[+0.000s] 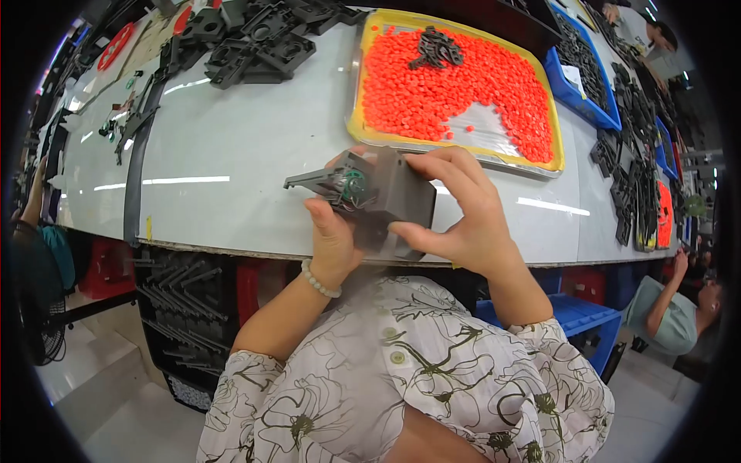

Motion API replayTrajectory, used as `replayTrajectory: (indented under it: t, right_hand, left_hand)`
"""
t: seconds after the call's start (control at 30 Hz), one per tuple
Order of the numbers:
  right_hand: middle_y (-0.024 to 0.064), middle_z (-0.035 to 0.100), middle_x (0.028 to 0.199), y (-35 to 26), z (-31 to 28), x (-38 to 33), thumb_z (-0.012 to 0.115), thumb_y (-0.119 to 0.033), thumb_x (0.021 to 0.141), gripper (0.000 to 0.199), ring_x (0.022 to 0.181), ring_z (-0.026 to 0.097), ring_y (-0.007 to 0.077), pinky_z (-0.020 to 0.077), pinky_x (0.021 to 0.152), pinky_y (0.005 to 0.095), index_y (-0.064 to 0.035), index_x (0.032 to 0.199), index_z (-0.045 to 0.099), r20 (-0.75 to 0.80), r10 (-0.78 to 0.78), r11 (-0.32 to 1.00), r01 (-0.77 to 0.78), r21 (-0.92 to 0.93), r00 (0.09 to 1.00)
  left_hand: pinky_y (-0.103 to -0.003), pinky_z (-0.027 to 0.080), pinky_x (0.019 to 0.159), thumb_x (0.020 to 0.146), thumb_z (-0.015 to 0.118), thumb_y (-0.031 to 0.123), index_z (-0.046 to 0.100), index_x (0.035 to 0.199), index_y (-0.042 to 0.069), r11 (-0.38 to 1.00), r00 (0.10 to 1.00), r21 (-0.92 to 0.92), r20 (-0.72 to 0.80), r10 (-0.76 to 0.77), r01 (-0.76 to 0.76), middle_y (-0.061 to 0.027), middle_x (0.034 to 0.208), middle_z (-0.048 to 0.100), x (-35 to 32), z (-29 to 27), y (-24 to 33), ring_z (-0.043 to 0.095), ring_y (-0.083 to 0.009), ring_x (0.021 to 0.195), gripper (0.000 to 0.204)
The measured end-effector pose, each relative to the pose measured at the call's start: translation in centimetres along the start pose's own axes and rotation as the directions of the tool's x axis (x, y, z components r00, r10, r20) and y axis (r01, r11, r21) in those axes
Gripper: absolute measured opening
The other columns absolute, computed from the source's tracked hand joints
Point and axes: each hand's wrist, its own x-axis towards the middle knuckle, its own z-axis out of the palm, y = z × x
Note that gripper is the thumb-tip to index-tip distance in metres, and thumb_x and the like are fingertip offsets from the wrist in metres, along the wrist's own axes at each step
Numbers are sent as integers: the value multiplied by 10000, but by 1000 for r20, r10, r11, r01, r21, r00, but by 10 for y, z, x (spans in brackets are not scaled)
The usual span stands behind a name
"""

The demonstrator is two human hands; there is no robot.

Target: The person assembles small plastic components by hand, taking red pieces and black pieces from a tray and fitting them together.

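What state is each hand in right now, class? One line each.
Left hand: closed, holding the grey assembly near its green board.
Right hand: closed, holding its boxy end.

Smooth, matt plastic housing (403,187), glossy tabletop (239,150) and matt cloth shirt (471,363).

The housing (405,181) is dark grey, the pieces (417,96) at one o'clock orange-red, their tray (356,119) yellow-rimmed, the shirt (455,363) at six white with olive flowers.

No readable text, numbers or signs. White paper (573,78) in blue bin (598,113), two o'clock: illegible.
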Motion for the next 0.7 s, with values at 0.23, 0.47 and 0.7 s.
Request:
replayTrajectory:
  t: [0.23, 0.47, 0.7]
  right_hand:
    - [128, 539, 983, -6, 19, 2, 795, -146, 552, 600, 896, 539, 259, 454, 774, 332, 3, 1087, 568, 1, -44, 999, 44, -31, 999]
    - [145, 533, 952, -11, 22, 4, 778, -173, 561, 601, 863, 533, 305, 471, 714, 371, 15, 1082, 545, -9, -68, 991, 66, -115, 998]
    - [143, 530, 951, -14, 22, 5, 768, -183, 566, 594, 854, 532, 304, 470, 704, 378, 16, 1078, 542, 14, -70, 984, 71, -162, 997]
  left_hand:
    - [-348, 404, 951, 589, 376, 842, 359, 1284, 62, 980, 999, 199, 33, 14, -21, -67, 1214, 472, -4, 1, 2, 482, -166, 1098, 1045]
    - [-394, 468, 914, 560, 575, 758, 324, 1267, 54, 988, 997, 135, 34, 63, -67, -101, 1194, 456, -3, -2, 0, 503, -224, 1101, 1028]
    - [-360, 446, 933, 481, 583, 763, 324, 1277, 68, 991, 1000, 133, 6, 31, -31, -70, 1184, 462, -4, -1, -1, 498, -186, 1088, 1087]
